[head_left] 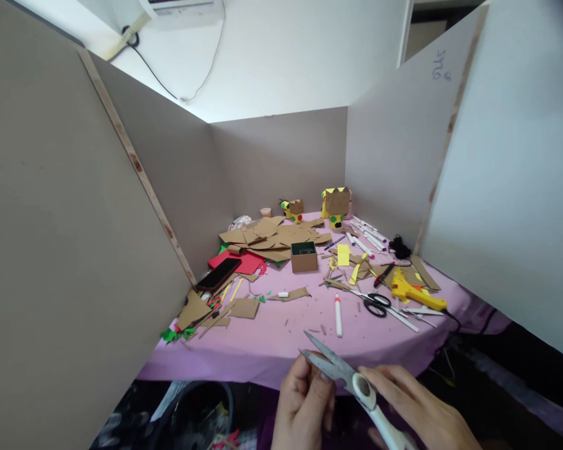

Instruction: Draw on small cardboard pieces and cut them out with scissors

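White-handled scissors [365, 389] are in my right hand [417, 400], in front of the table's near edge. Their blades are parted and point up and left. My left hand [304, 406] is closed in a pinch right at the lower blade. Whatever its fingertips hold, if anything, is too small or hidden to make out. Beyond the hands, a white marker [338, 315] with an orange end lies on the pink tablecloth [263, 347]. Black-handled scissors [378, 304] rest to its right, by paper strips.
A yellow glue gun [415, 292] with a cord lies at the right. Cardboard sheets [281, 236], a small cardboard box [304, 257] and a phone [219, 273] occupy the middle and left. Decorated yellow figures [336, 206] stand behind. Grey panels [281, 156] enclose the table; a bin [201, 406] is below.
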Tool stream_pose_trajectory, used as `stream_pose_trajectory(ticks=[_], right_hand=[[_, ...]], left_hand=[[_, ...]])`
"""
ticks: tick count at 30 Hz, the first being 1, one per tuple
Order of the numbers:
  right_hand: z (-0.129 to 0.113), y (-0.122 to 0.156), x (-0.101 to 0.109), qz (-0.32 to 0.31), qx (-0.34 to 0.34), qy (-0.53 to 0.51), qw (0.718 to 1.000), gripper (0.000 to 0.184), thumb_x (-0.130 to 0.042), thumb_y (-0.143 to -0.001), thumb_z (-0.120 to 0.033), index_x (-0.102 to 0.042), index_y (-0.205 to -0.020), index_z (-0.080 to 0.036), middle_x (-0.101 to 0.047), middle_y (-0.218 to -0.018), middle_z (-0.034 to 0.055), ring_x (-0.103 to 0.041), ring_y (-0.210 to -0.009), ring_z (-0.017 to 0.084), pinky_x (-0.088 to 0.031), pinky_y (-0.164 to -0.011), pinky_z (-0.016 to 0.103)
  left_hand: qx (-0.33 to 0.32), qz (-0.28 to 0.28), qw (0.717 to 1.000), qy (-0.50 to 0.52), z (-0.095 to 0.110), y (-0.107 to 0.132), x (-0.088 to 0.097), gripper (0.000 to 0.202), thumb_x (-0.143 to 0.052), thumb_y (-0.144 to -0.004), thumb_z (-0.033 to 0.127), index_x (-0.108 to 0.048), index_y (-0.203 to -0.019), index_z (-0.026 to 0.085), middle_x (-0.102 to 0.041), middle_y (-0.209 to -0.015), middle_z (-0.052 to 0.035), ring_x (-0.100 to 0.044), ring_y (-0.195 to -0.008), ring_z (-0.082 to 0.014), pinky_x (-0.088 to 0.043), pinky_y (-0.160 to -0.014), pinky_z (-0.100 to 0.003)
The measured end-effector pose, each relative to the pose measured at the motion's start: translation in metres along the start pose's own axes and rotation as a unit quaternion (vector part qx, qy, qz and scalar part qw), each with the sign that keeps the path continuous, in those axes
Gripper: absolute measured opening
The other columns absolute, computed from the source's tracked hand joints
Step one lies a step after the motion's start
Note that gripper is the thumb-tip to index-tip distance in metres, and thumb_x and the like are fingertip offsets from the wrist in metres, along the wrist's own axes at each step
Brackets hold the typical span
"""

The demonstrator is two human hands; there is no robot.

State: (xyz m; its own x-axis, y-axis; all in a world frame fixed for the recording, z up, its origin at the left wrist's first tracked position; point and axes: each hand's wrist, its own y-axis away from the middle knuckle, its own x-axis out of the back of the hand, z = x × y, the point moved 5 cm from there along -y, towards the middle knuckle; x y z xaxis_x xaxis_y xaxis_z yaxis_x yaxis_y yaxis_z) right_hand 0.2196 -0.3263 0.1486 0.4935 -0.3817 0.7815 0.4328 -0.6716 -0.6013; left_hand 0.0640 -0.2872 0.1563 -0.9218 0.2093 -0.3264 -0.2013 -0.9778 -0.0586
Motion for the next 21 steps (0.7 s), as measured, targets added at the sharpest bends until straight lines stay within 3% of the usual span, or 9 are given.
stream_pose_trajectory(ticks=[21], right_hand=[[-0.0016, 0.0016, -0.0009, -0.008, 0.013, 0.008, 1.0, 0.055, -0.059, -0.079, -0.017, -0.044, -0.131, -0.015, -0.068, -0.108, 0.0137, -0.069, -0.097, 0.021, -0.056, -0.08, 0.021]], left_hand=[[0.011, -0.011, 1.0, -0.006, -0.0031, -0.0003, 0.0013, 0.041, -0.064, -0.074, 0.056, -0.055, -0.08, 0.017, -0.039, -0.048, 0.0096, -0.026, -0.038, -0.0029, -0.017, -0.04, -0.018]])
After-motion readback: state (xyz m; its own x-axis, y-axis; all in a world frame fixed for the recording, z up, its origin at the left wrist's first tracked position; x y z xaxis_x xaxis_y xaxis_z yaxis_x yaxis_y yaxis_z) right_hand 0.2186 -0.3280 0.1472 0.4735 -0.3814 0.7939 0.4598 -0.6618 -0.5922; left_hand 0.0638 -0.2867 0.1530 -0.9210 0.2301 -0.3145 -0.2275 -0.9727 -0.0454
